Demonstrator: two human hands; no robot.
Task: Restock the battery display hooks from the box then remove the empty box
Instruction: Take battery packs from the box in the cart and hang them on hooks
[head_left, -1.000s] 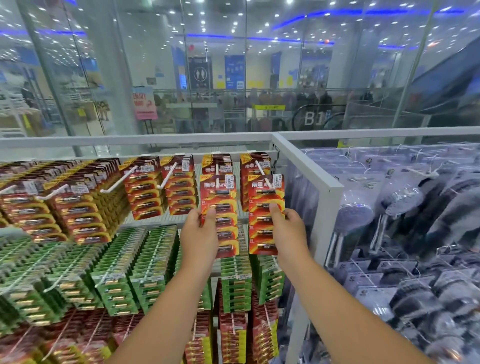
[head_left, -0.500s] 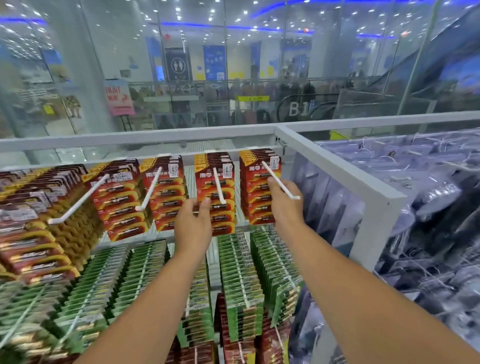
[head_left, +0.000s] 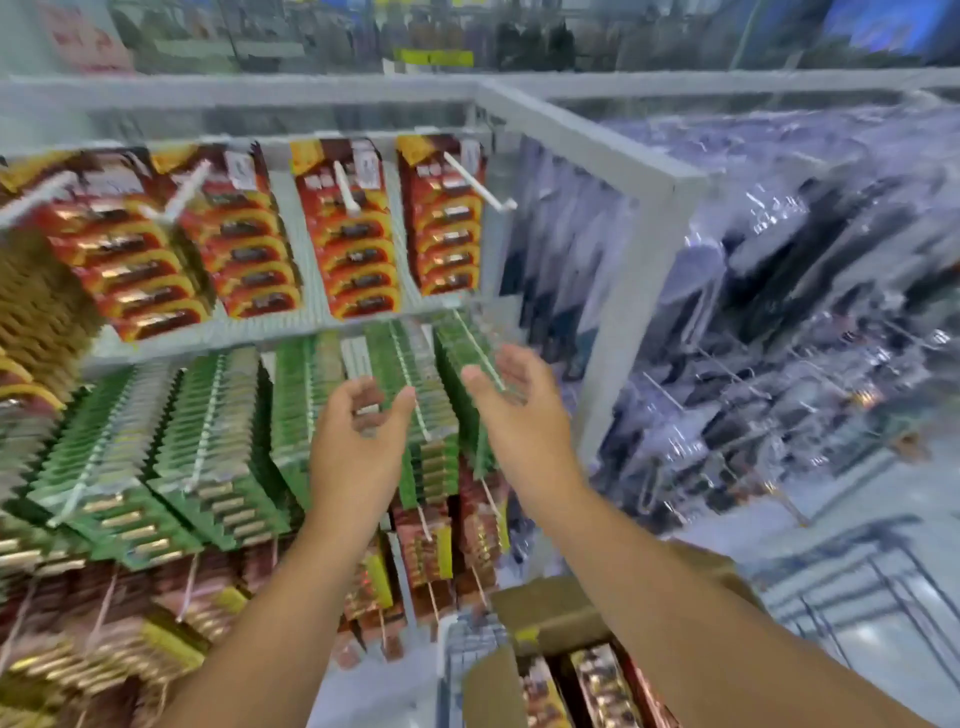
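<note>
Fingers loose, both hands empty

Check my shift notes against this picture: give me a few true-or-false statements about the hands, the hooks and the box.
1. Both hands, left hand and right hand, hold nothing. True.
2. The cardboard box is empty. False: packs still lie in it.
3. The red battery packs hang above the green battery packs. True.
4. The right hand grips a red pack. False: it is open, in front of the green row.
</note>
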